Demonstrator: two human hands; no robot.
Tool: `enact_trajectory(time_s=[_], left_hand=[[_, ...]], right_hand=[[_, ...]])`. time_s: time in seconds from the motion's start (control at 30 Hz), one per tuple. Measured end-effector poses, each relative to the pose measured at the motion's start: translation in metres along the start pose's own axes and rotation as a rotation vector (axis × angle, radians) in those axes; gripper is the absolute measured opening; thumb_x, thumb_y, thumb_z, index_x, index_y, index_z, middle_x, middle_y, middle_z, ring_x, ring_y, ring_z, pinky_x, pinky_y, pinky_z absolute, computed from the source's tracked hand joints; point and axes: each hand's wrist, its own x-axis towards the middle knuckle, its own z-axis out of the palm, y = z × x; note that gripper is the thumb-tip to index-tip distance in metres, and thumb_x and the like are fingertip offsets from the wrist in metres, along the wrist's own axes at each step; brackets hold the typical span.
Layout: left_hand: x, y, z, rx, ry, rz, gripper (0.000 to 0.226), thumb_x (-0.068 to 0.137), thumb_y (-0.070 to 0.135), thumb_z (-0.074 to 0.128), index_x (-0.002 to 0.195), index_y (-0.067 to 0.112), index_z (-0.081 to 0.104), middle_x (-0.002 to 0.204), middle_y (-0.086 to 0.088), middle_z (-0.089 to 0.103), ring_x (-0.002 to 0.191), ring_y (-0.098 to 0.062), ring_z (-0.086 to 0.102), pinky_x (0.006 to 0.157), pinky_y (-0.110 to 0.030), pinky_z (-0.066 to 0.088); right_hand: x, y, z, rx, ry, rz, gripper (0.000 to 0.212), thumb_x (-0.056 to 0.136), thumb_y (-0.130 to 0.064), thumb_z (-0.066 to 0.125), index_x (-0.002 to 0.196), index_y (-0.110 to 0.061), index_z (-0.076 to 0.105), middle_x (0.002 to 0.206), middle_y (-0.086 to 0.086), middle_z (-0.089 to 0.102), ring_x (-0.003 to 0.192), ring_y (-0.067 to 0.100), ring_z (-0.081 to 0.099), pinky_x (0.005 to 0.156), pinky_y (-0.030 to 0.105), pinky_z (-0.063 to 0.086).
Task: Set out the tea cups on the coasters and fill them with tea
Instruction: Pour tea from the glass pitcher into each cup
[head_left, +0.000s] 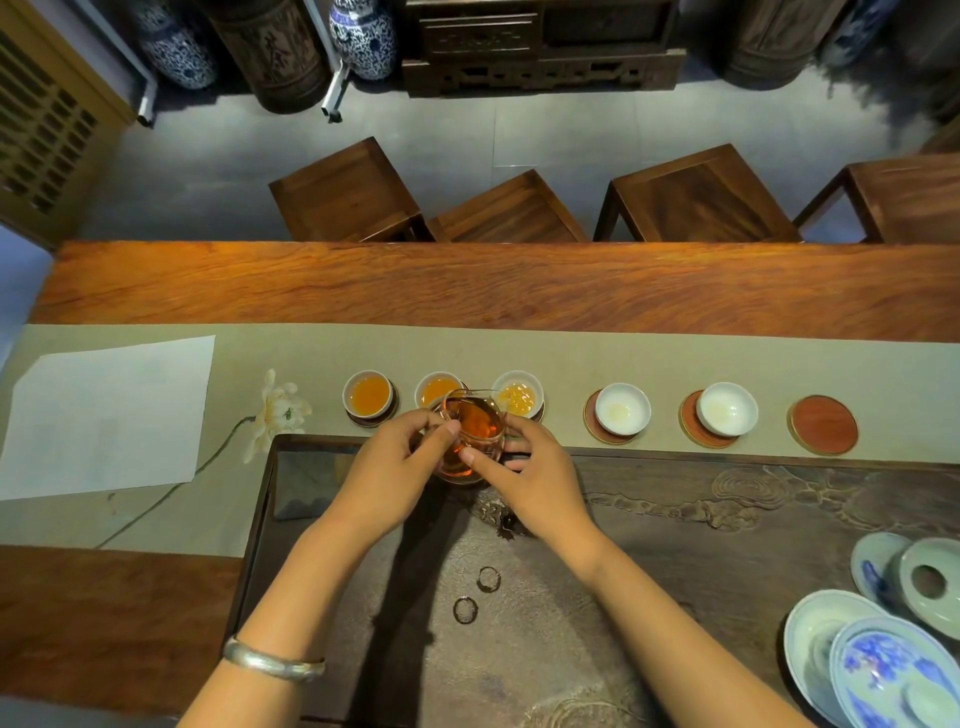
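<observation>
Tea pitcher (470, 431) gripped by left hand (395, 467) and right hand (530, 478), tilted at third cup (517, 399); two cups beyond unfilled.

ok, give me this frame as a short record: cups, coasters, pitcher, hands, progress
cups: five on coasters; first cup and second cup hold amber tea, third cup part-filled, fourth cup and fifth cup without tea
coasters: six in a row; rightmost coaster bare
pitcher: glass pitcher of dark tea, tilted toward the third cup
hands: left hand and right hand both grip the pitcher
progress: sixth cup not set out; two cups unfilled
</observation>
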Motion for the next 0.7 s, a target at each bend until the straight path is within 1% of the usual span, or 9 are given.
enact_trajectory(time_s=[0.13, 0.23, 0.33, 0.43, 0.53, 0.6, 0.67, 0.7], left_hand=[[0.0013, -0.0012, 0.0004, -0.003, -0.003, 0.006, 0.024, 0.095, 0.034, 0.053, 0.075, 0.029, 0.064, 0.06, 0.015, 0.061, 0.061, -0.005, 0.056, 0.067, -0.031, 0.048], [0.0019, -0.0017, 0.0011, 0.003, 0.002, 0.01, 0.024, 0.096, 0.033, 0.054, 0.074, 0.029, 0.064, 0.059, 0.013, 0.06, 0.061, -0.006, 0.056, 0.067, -0.031, 0.048], [0.0031, -0.0016, 0.0019, 0.003, 0.003, 0.008, 0.022, 0.096, 0.032, 0.054, 0.078, 0.026, 0.066, 0.058, 0.015, 0.059, 0.06, -0.003, 0.055, 0.067, -0.03, 0.047], [0.0032, -0.0013, 0.002, 0.01, -0.004, 0.013, 0.023, 0.096, 0.033, 0.053, 0.079, 0.024, 0.066, 0.059, 0.017, 0.06, 0.058, 0.001, 0.054, 0.065, -0.027, 0.046], [0.0031, -0.0011, 0.0016, 0.021, -0.01, 0.019, 0.023, 0.096, 0.034, 0.053, 0.08, 0.024, 0.066, 0.059, 0.016, 0.06, 0.058, 0.001, 0.053, 0.066, -0.029, 0.047], [0.0034, -0.0008, 0.0012, 0.021, -0.008, 0.02, 0.023, 0.096, 0.033, 0.053, 0.079, 0.025, 0.065, 0.06, 0.012, 0.059, 0.059, -0.001, 0.054, 0.067, -0.031, 0.047], [0.0035, -0.0005, 0.001, 0.024, -0.007, 0.024, 0.024, 0.096, 0.033, 0.053, 0.076, 0.026, 0.064, 0.06, 0.009, 0.058, 0.06, -0.003, 0.054, 0.067, -0.032, 0.047], [0.0035, -0.0004, 0.0013, 0.023, -0.008, 0.026, 0.024, 0.096, 0.032, 0.053, 0.076, 0.026, 0.064, 0.06, 0.009, 0.058, 0.06, -0.002, 0.054, 0.066, -0.03, 0.046]], right_hand=[[0.0006, 0.0008, 0.0, -0.004, -0.001, 0.005, 0.059, 0.068, -0.059, 0.075, 0.121, -0.04, 0.056, 0.119, -0.011, 0.066, 0.102, 0.0, 0.064, 0.088, 0.033, 0.057], [0.0013, 0.0019, -0.0001, -0.002, 0.0, 0.014, 0.064, 0.069, -0.057, 0.075, 0.126, -0.032, 0.057, 0.12, -0.009, 0.065, 0.103, 0.002, 0.064, 0.089, 0.035, 0.057], [0.0015, 0.0024, 0.0001, 0.006, 0.004, 0.023, 0.067, 0.069, -0.057, 0.075, 0.127, -0.031, 0.057, 0.121, -0.009, 0.065, 0.103, 0.002, 0.064, 0.089, 0.036, 0.057], [0.0012, 0.0024, 0.0001, 0.01, 0.006, 0.023, 0.066, 0.067, -0.06, 0.075, 0.125, -0.034, 0.057, 0.12, -0.01, 0.065, 0.102, 0.001, 0.064, 0.089, 0.036, 0.057], [0.0009, 0.0028, 0.0003, 0.011, 0.005, 0.026, 0.065, 0.067, -0.061, 0.074, 0.124, -0.037, 0.056, 0.12, -0.009, 0.065, 0.103, 0.002, 0.065, 0.089, 0.036, 0.057], [0.001, 0.0026, 0.0005, 0.014, 0.005, 0.027, 0.064, 0.065, -0.063, 0.074, 0.122, -0.04, 0.055, 0.12, -0.009, 0.065, 0.102, 0.002, 0.065, 0.089, 0.036, 0.057], [0.0014, 0.0024, 0.0008, 0.017, 0.004, 0.026, 0.066, 0.065, -0.064, 0.073, 0.123, -0.038, 0.056, 0.12, -0.009, 0.065, 0.103, 0.002, 0.065, 0.089, 0.036, 0.057], [0.0015, 0.0026, 0.0008, 0.018, 0.004, 0.025, 0.068, 0.065, -0.064, 0.073, 0.125, -0.035, 0.057, 0.121, -0.009, 0.065, 0.103, 0.002, 0.065, 0.089, 0.036, 0.057]])
